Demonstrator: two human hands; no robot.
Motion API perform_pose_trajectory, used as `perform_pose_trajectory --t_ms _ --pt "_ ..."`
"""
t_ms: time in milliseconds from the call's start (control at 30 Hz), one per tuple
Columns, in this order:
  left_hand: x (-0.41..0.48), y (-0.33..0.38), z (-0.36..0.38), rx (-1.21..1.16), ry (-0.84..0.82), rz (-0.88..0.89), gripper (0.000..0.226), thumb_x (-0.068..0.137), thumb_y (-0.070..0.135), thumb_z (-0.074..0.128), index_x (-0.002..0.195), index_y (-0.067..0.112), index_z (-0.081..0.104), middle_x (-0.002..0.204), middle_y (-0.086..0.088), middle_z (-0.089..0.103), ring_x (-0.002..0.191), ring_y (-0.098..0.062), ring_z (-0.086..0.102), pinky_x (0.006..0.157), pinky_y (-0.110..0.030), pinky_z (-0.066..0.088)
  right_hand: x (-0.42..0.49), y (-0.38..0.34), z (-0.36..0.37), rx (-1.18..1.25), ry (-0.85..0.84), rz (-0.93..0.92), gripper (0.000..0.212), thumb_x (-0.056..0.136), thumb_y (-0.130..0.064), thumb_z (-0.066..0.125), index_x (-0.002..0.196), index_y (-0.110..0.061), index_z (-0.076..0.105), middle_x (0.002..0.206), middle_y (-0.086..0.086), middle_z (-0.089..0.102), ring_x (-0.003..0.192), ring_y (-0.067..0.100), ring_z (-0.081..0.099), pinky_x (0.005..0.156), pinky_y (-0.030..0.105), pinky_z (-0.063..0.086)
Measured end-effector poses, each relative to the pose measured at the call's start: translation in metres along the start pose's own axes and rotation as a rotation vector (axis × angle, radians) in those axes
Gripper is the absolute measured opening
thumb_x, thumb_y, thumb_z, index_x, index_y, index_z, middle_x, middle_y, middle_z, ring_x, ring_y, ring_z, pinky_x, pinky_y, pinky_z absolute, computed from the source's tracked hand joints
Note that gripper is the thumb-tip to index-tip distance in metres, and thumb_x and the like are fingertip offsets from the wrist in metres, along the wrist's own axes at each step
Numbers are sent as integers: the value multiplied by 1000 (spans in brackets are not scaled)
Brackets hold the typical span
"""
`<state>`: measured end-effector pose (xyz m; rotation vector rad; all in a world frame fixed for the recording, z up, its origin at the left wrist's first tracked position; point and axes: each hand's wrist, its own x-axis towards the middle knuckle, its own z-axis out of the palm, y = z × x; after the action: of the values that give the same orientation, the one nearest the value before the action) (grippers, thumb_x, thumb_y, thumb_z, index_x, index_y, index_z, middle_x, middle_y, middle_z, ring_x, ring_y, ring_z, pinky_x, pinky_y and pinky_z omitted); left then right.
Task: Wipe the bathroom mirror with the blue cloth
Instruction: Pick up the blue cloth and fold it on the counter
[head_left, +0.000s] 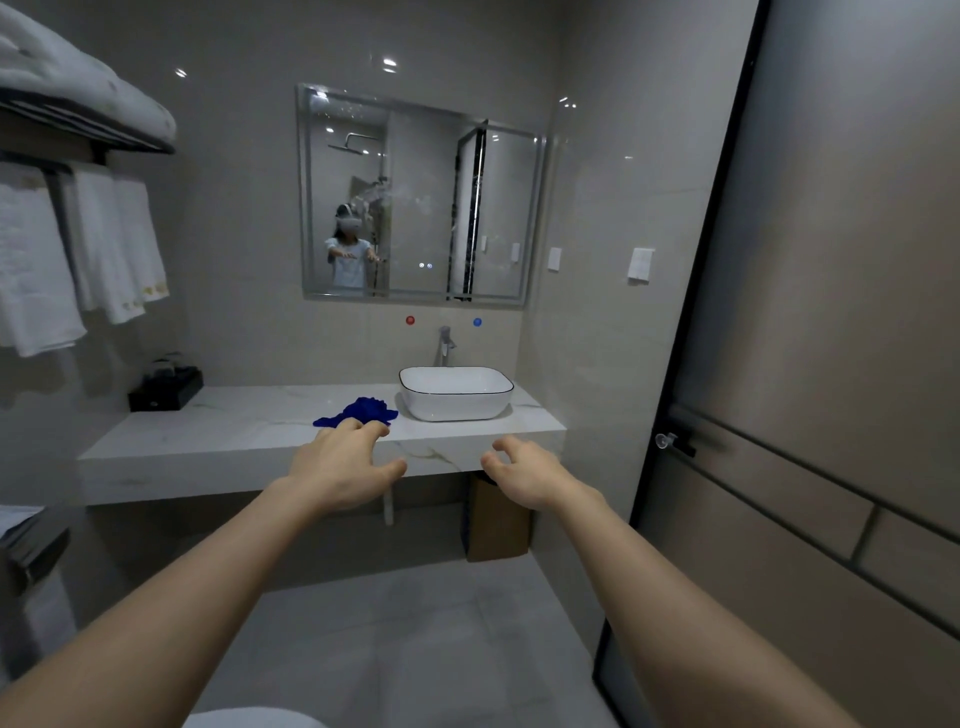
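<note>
A crumpled blue cloth (363, 410) lies on the white marble counter (218, 436), just left of the basin. The framed bathroom mirror (415, 197) hangs on the wall above, with smears near its middle. My left hand (343, 467) is stretched out with fingers spread; its fingertips overlap the cloth's near edge, and I cannot tell whether they touch it. My right hand (524, 473) hovers open in front of the counter's front edge, holding nothing.
A white basin (456, 392) with a tap (444, 345) sits at the counter's right. A black tissue box (166, 388) stands at the back left. White towels (78, 249) hang on a left rack. A cardboard box (496, 519) stands under the counter; a dark-framed door (810, 364) is on the right.
</note>
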<state>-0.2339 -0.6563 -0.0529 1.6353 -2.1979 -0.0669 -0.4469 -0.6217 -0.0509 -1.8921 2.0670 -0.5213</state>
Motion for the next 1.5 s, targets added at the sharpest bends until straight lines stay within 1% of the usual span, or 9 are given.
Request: perform_pose_trajectory --t_ms 200,367,500,667,800,967,1167,1333,1500 --pt "56 -3 30 42 -29 31 58 85 51 46 136 26 36 136 -2 43 120 -22 43 88 -36 42 56 16 8 -2 -6 21 51 94 -45 31 137 -17 36 142 8 39 130 30 34 105 49 30" --pt "121 -7 47 31 -11 45 53 83 50 45 131 27 41 131 1 46 116 -21 45 87 -36 44 122 14 7 -2 8 1 52 95 -44 30 140 -19 31 145 7 35 131 30 32 106 50 29" --pt "169 -18 56 33 8 51 52 83 50 43 129 26 43 125 1 50 113 -22 47 86 -37 45 173 12 5 -18 12 5 50 95 -44 30 138 -20 35 143 9 38 130 31 33 105 51 30" --pt "226 -36 62 37 13 42 49 82 52 45 124 27 45 119 0 52 106 -22 49 84 -39 48 230 10 5 -27 36 2 52 95 -44 31 141 -18 32 145 8 37 132 30 31 106 50 30" --pt "256 -46 71 35 17 36 50 82 54 45 124 27 45 120 0 52 106 -22 50 84 -39 49 262 9 10 -23 31 -1 52 95 -44 31 140 -17 33 143 9 38 131 30 34 106 49 31" --pt "288 -56 86 48 12 31 49 82 53 44 124 28 44 115 1 52 102 -21 50 82 -38 49 298 14 17 -18 6 12 53 95 -46 30 140 -19 32 145 8 36 132 31 31 106 50 29" --pt "335 -64 111 58 -8 -7 53 84 52 44 131 28 40 122 0 51 105 -21 50 80 -36 49 355 24 19 -31 -16 -7 52 94 -44 31 140 -20 32 144 7 38 131 30 33 106 50 29" --pt "390 -65 129 78 -3 -40 51 82 53 44 127 28 44 126 0 50 110 -23 49 85 -39 48 417 38 13 -28 -39 -44 52 94 -44 32 139 -19 33 143 7 38 129 29 35 104 49 32" --pt "448 -62 141 99 -1 -93 56 83 54 45 132 27 42 134 -3 44 118 -25 46 90 -38 45 479 46 4 -28 -34 -76 52 93 -46 31 139 -21 34 142 8 38 130 32 32 104 50 32"
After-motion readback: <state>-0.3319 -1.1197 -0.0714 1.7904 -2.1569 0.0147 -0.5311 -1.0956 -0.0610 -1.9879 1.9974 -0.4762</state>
